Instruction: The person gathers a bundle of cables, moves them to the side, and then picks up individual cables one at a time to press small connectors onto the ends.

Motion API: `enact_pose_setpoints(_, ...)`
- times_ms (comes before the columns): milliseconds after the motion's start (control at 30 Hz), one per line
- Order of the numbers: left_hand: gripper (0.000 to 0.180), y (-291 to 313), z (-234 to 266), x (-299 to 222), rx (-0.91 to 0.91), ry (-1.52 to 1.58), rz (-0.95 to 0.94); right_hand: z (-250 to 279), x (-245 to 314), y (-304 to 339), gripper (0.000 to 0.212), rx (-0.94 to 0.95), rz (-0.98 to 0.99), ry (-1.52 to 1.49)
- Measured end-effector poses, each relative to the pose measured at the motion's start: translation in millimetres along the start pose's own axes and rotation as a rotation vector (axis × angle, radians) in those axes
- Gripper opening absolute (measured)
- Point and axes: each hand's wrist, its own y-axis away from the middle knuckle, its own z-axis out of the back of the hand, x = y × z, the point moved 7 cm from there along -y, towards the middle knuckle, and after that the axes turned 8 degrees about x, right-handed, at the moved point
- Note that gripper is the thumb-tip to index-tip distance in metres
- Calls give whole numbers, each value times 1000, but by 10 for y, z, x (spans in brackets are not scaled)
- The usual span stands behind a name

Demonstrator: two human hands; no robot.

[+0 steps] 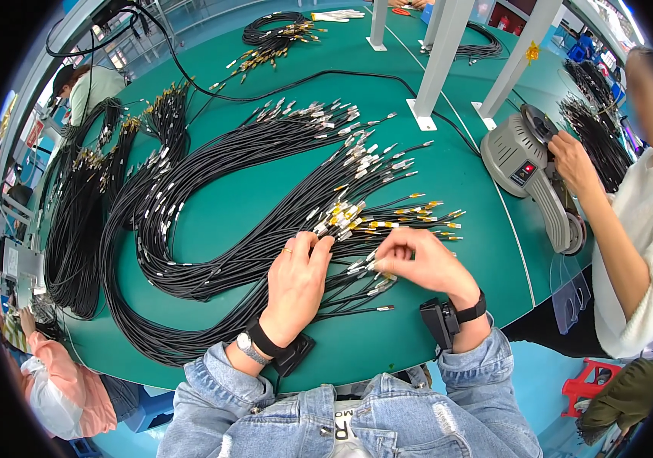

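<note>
Long bundles of black cables [189,282] curve across the green table, their ends tipped with silver, white and yellow connectors. My left hand [296,278] rests on the near bundle, fingers curled around the cables just behind the connector ends. To its right, my right hand [422,259] pinches with thumb and index finger at a cable end [363,265] among the white-sleeved connectors. A cluster of yellow and white connectors [345,217] lies just beyond both hands. One loose cable end [384,308] points right, nearer to me.
A grey machine [513,156] with a round wheel stands at the right, a co-worker's hand [570,162] on it. Grey metal posts [435,69] rise from the table. More cable bundles [273,34] lie at the far side and left. A black cord [326,74] crosses behind.
</note>
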Motion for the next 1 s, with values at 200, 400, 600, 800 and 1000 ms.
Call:
enact_pose_setpoints(200, 20, -3, -100, 68, 93, -19, 21, 37, -162, -72, 15, -346, -136, -91)
enact_pose_setpoints(400, 23, -38, 45, 5, -14, 37, -38, 25, -108, -84, 18, -452, -1, -62)
enact_pose_setpoints(600, 30, -36, 26, 39, 4, -72, -26, -38, 44, -153, 22, -421, 54, 220)
enact_pose_setpoints(800, 35, -57, 36, 38, 11, -41, -13, -97, 171, -286, 21, -453, 97, 419)
enact_pose_setpoints(1000, 34, -51, 77, 27, 12, 51, -10, -51, 340, -230, 17, -430, 228, 525)
